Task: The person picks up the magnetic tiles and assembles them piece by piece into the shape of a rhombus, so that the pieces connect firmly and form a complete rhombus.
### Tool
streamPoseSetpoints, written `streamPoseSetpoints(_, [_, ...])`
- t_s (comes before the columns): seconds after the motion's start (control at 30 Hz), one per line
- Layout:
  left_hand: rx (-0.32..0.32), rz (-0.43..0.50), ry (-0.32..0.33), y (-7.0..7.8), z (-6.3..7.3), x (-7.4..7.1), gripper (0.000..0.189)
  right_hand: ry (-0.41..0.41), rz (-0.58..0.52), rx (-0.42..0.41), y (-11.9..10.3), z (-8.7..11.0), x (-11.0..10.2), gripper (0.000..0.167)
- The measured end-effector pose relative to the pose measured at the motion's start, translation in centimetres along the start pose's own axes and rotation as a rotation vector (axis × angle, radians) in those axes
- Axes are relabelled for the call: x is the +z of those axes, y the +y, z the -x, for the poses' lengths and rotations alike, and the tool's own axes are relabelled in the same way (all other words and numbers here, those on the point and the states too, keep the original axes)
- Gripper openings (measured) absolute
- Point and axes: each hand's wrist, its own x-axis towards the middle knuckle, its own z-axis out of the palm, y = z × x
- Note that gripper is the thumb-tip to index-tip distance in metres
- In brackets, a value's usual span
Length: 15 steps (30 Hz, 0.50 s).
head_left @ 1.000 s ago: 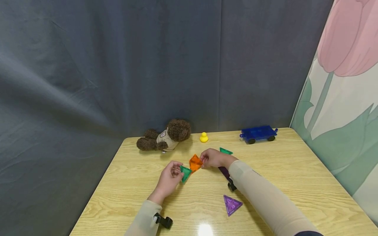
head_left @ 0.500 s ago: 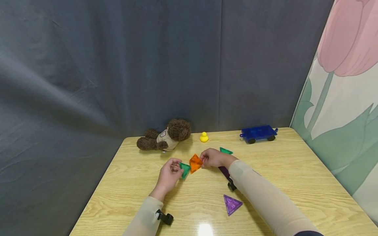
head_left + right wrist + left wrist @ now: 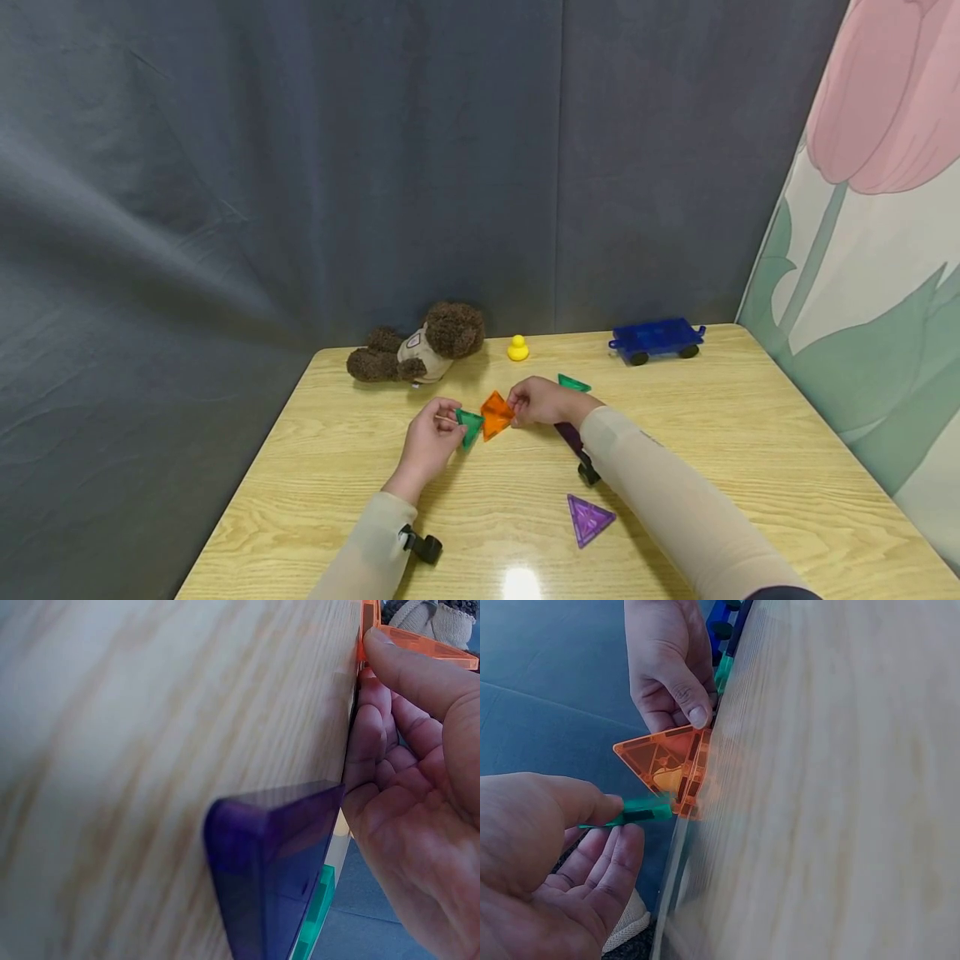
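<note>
My left hand (image 3: 426,446) pinches a green triangular magnetic tile (image 3: 470,427) between thumb and fingers. In the left wrist view that green tile (image 3: 646,810) appears edge-on, close against joined orange magnetic tiles (image 3: 649,757); whether they touch I cannot tell. The orange tiles (image 3: 495,417) stand on the table at an angle to each other. My right hand (image 3: 542,402) holds their right side, its thumb (image 3: 397,656) against an orange tile in the right wrist view. A dark purple tile (image 3: 259,862) lies beneath my right forearm, partly hidden, with another green tile (image 3: 574,383) beyond it.
A purple triangular tile (image 3: 590,520) lies on the wooden table (image 3: 300,500) near the front. Along the back are a brown teddy bear (image 3: 427,350) on its side, a yellow rubber duck (image 3: 517,348) and a blue wheeled toy car base (image 3: 657,338). A dark curtain hangs behind.
My left hand has moved slightly up and away from me with the green tile, bringing it level beside the orange tiles. My right hand stays in place.
</note>
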Motion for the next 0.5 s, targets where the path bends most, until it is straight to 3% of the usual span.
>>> streamPoseSetpoints(0.23, [0.017,-0.013,0.026,0.22,-0.28,0.21,0.034,0.001,-0.009,-0.011,0.09,0.04,0.03,0.015])
streamPoseSetpoints(0.5, [-0.02,-0.001,0.031,0.51,-0.42,0.52,0.036,0.002,0.005,-0.01,0.11,0.05,0.03,0.015])
